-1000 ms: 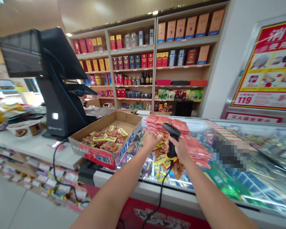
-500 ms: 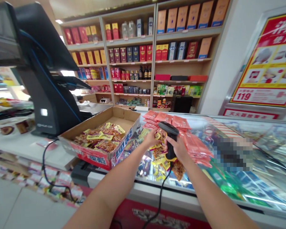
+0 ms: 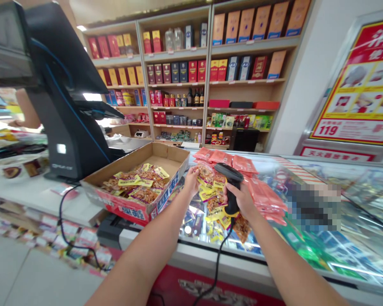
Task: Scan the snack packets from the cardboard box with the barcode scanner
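My right hand [image 3: 241, 197] is wrapped round the grip of a black barcode scanner [image 3: 230, 180], its head tilted toward the far left and its cord trailing toward me. Between the closed fingers of my left hand [image 3: 191, 182] is the edge of a small snack packet [image 3: 206, 173], clear with yellow and purple print and brown food inside. More such packets [image 3: 216, 202] lie loose under and beside the scanner on the glass counter top. On the left, an open cardboard box [image 3: 166, 154] contains a heap of the same packets. Red-orange packets [image 3: 264, 195] are stacked right of the scanner.
A black point-of-sale terminal [image 3: 67, 127] stands on the white counter at left, with another person's arm [image 3: 27, 106] behind it. The glass-topped case [image 3: 274, 163] extends right, with green packages [image 3: 306, 246] visible there. Shelves of boxes and bottles line the back wall.
My left hand has drawn back leftward from beside the scanner, its spread fingers now closed on a snack packet. The scanner stays in my right hand, nearly in place.
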Tool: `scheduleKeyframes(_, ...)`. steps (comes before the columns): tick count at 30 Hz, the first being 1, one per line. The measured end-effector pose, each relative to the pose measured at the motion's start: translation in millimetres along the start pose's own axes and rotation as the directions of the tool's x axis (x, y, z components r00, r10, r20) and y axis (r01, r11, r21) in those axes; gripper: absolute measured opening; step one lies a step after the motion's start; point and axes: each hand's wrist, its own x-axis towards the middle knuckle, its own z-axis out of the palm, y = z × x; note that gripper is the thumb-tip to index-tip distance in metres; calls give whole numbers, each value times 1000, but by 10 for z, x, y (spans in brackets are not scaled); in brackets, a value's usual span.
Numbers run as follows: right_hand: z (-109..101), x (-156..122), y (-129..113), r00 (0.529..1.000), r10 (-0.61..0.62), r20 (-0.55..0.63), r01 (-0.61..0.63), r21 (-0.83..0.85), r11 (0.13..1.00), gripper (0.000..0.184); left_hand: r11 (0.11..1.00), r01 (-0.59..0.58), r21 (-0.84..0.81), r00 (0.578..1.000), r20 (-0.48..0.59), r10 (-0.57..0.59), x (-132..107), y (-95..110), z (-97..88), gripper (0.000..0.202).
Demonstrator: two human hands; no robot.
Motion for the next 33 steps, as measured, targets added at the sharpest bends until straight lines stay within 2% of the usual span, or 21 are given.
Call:
scheduleKeyframes(2, 8, -16, -10, 999, 13, 30, -15, 57, 998, 31, 975, 171, -139, 984, 81, -161, -23, 76, -70, 13)
scheduleKeyframes(5, 19, -39, -22, 993, 27, 111, -41, 123, 992, 32, 909, 355, -218, 931, 171, -322, -98, 158, -157, 19)
scheduleKeyframes(8, 26, -53, -32, 984, 29, 179, -53, 130, 990, 33, 875, 418, -244, 907, 163, -388, -177, 180, -180, 17)
scheduleKeyframes(15, 32, -64, -17, 970, 64, 234, -85, 77, 993, 33, 784, 544, -298, 839, 173, -516, -203, 198, -152, 15)
scheduleKeyframes(19, 32, -62, 15, 959, 88, 270, -111, 72, 991, 34, 740, 568, -360, 820, 171, -546, -219, 222, -142, 26)
scheduleKeyframes(22, 28, -59, 32, 953, 106, 283, -129, 65, 990, 34, 738, 562, -373, 819, 132, -558, -239, 231, -128, 32)
scheduleKeyframes(26, 24, -57, 49, 953, 113, 282, -133, 54, 990, 34, 783, 538, -311, 839, 110, -533, -240, 215, -141, 30)
scheduleKeyframes(31, 24, -66, 42, 952, 114, 284, -130, 37, 991, 33, 871, 459, -174, 888, 113, -445, -199, 191, -181, 21)
scheduleKeyframes(33, 32, -70, 30, 954, 111, 278, -125, 31, 992, 32, 877, 461, -136, 887, 113, -448, -172, 190, -161, 19)
